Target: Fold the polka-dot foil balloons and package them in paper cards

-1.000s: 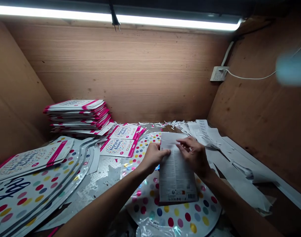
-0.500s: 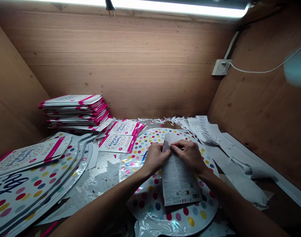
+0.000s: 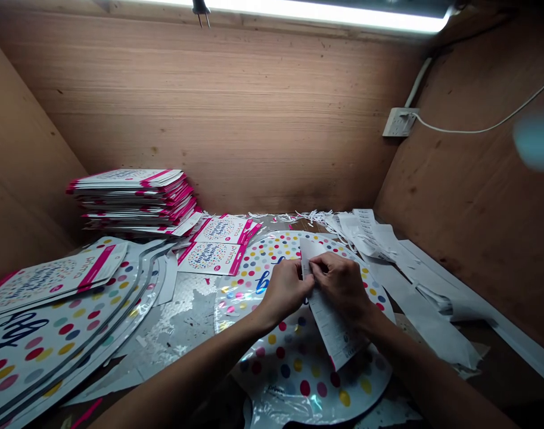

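Observation:
A printed cardboard sleeve [image 3: 332, 330], its text side toward me, is gripped near its upper end by both hands. My left hand [image 3: 285, 289] pinches its left edge, thumb and fingers closed. On its right side my right hand [image 3: 341, 286] is closed too, fingertips bunched close to the left thumb. Whatever else is between the fingertips is hidden. The sleeve stands tilted above a round foil balloon [image 3: 272, 363] with coloured dots and blue lettering, which lies flat below both hands.
A tall stack of pink-and-white packages [image 3: 133, 202] stands at back left, with two loose packages [image 3: 209, 257] beside it. More dotted balloons [image 3: 75, 316] lie at left under a package. White paper strips [image 3: 432, 322] run along the right; a socket [image 3: 400, 122] is on the wall.
The sleeve has turned from nearly flat, facing me, to a narrower, edge-on tilt, its lower end swinging right. Both hands stay close together and have shifted slightly right.

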The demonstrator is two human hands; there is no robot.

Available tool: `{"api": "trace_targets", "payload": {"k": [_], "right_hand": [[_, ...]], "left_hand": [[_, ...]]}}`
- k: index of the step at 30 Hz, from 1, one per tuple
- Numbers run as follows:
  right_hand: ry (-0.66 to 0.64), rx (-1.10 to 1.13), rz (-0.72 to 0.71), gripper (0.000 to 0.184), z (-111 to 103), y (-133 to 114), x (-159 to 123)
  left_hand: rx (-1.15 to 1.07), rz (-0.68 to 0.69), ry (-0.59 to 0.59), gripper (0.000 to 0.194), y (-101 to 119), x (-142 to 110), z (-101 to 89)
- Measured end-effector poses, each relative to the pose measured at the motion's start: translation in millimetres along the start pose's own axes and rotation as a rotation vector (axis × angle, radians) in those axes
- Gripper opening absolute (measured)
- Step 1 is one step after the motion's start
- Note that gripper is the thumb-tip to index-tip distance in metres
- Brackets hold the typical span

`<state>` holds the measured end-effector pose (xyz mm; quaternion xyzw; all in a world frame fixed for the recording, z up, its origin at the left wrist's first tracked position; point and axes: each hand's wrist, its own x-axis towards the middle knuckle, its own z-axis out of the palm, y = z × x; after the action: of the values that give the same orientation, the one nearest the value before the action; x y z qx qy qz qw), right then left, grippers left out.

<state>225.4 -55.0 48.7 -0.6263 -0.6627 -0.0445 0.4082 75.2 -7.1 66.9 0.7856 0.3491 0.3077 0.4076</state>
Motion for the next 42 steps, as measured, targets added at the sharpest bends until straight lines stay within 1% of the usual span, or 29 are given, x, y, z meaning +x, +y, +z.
{"api": "trace_targets", "payload": {"k": [3, 6, 11, 14, 18, 24, 30, 32, 34, 36, 38, 40, 42], "right_hand": [[0.016, -0.011, 0.007, 0.013, -3, -2, 1], [0.033, 0.037, 0.053, 0.011, -6, -1, 4], [-0.005, 0.233, 0.182, 0.009, -11, 11, 10], [-0.062, 0.316, 0.158, 0.013, -12, 14, 11], [-0.069, 0.259, 0.097, 0.013, -10, 10, 8], [-0.082, 0.105, 0.073, 0.008, -7, 8, 6], [-0.086, 0.155, 0.088, 0.01, -8, 7, 6], [-0.082, 0.179, 0.101, 0.011, -8, 10, 8], [-0.066, 0.165, 0.153, 0.012, -10, 22, 12], [-0.019, 0.095, 0.256, 0.014, -19, 44, 17], [0.063, -0.003, 0.379, 0.015, -34, 72, 22], [0.146, -0.075, 0.472, 0.021, -50, 96, 26], [0.191, -0.093, 0.484, 0.033, -56, 107, 28]], "left_hand": [[0.006, 0.047, -0.008, 0.016, 4, -3, -0.5], [0.024, 0.063, -0.027, 0.017, 5, -4, -1.4], [-0.019, 0.009, -0.056, 0.017, 1, 1, -3.9], [-0.008, -0.006, -0.048, 0.016, -2, 3, -4.2], [0.031, 0.006, -0.028, 0.017, -2, 2, -2.6], [0.015, 0.004, -0.023, 0.017, 0, 0, -1.4], [-0.033, -0.034, -0.039, 0.015, -5, 2, -2.1], [-0.067, -0.048, -0.06, 0.015, -8, 4, -2.4], [-0.126, -0.055, -0.076, 0.015, -11, 8, -4.7], [-0.211, -0.081, -0.085, 0.016, -15, 13, -11.1], [-0.293, -0.144, -0.094, 0.027, -18, 19, -22.1], [-0.333, -0.222, -0.117, 0.039, -23, 22, -35.4], [-0.343, -0.276, -0.172, 0.046, -29, 21, -47.0]]}}
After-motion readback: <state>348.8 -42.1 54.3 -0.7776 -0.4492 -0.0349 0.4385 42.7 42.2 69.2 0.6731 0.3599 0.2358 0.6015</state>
